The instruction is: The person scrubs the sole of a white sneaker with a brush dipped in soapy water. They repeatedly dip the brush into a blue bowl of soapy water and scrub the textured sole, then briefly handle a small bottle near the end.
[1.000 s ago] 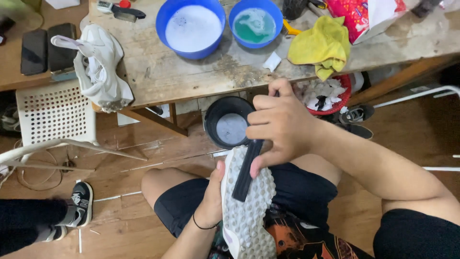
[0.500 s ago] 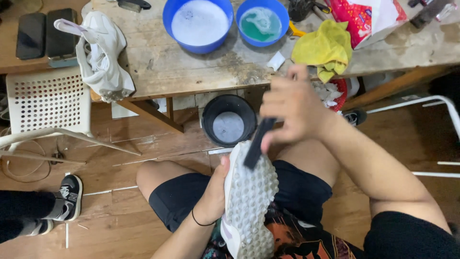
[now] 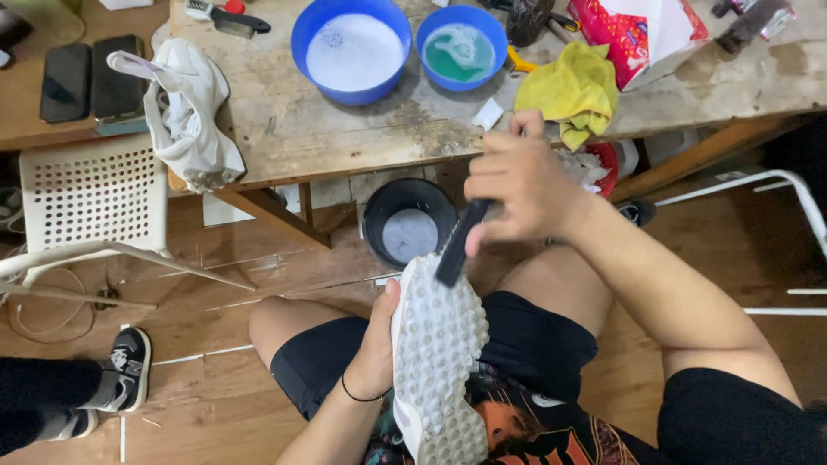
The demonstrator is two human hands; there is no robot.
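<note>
My left hand [image 3: 379, 344] grips a white shoe [image 3: 438, 362], studded sole up, over my lap. My right hand [image 3: 517, 185] presses a black brush [image 3: 458, 244] to its toe. 2 blue bowls [image 3: 351, 47] sit on the bench [image 3: 345, 129].

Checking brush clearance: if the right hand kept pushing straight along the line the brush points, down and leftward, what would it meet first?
Probably the white studded shoe sole; the right hand's black brush already looks tip-down on its front edge.

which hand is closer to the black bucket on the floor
Right. The right hand with the dark brush is just beside the black bucket; the left hand holds the shoe lower down.
</note>
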